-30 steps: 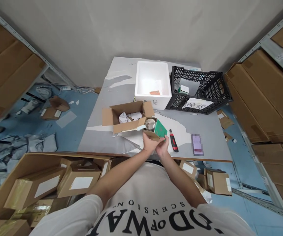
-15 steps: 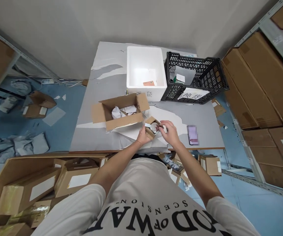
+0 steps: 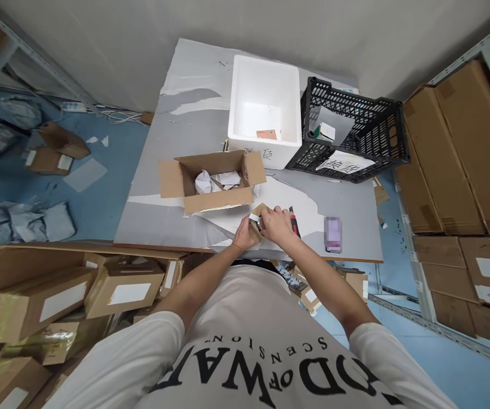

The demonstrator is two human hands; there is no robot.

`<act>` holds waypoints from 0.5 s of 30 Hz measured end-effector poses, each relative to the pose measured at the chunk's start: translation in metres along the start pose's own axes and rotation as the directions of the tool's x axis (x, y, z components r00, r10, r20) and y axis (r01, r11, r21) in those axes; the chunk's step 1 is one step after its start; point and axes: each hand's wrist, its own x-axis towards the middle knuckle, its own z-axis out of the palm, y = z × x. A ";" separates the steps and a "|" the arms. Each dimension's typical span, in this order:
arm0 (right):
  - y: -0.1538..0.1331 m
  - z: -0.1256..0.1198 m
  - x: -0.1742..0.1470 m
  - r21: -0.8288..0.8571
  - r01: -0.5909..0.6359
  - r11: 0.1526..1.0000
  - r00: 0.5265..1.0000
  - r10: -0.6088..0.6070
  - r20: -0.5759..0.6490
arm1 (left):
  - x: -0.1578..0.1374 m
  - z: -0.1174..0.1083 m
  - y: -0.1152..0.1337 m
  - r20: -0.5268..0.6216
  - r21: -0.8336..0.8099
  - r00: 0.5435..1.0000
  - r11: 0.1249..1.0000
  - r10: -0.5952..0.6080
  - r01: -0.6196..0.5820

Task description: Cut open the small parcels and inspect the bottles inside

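Note:
My left hand is closed round the left side of a small cardboard box, held up over the front of the table. A white label shows on the box's upper edge. My right hand is over the box's right side, its fingers curled down at the opening; what they grip is hidden, with only a bit of something dark and shiny showing. Just right of that hand lies a red and black utility knife. Behind my hands stands an open cardboard box with crumpled white paper in it.
A white foam box holding an orange card stands at the back, beside a black plastic crate. A phone lies at right. A big carton of packed boxes stands at front left; stacked cartons line the right side.
My right hand has moved left and closed in over the small box, covering the round shiny thing seen inside it. The utility knife has come into sight. The camera view has shifted slightly.

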 end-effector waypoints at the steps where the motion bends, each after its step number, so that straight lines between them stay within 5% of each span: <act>1: -0.004 0.001 0.001 -0.012 0.000 1.000 1.000 0.000 -0.002 | -0.001 -0.001 -0.001 0.022 0.044 1.000 0.999 0.013 -0.014; 7: -0.010 -0.008 0.000 -0.024 0.078 0.997 0.997 -0.078 -0.015 | 0.003 -0.010 -0.005 0.110 0.236 0.994 0.971 0.006 -0.032; 15: 0.009 -0.055 -0.028 0.054 0.205 0.977 0.944 -0.183 -0.274 | 0.010 -0.019 -0.005 0.155 0.145 0.984 0.983 0.087 -0.110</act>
